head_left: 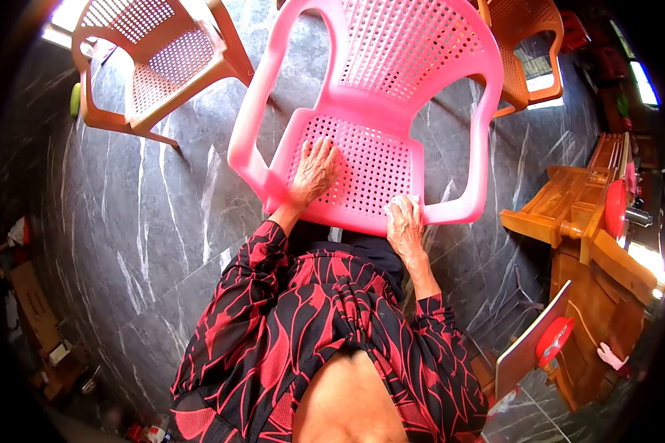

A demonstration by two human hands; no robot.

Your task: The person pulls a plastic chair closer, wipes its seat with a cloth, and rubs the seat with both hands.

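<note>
A pink plastic chair (358, 159) with a perforated seat and back stands right in front of me, facing me. My left hand (316, 173) lies flat on the left part of its seat, fingers stretched out and slightly apart. At the seat's front right corner, my right hand (405, 230) is closed around a crumpled white cloth (401, 201). That cloth is pressed against the seat's edge, and most of it is hidden under my fingers.
A brown plastic chair (148, 66) stands at the upper left, another brown chair (528, 52) behind the pink one at the right. Wooden furniture (561, 203) lines the right side, with a red round object (554, 341) lower down. A cardboard box (35, 308) sits far left on the grey marbled floor (155, 221).
</note>
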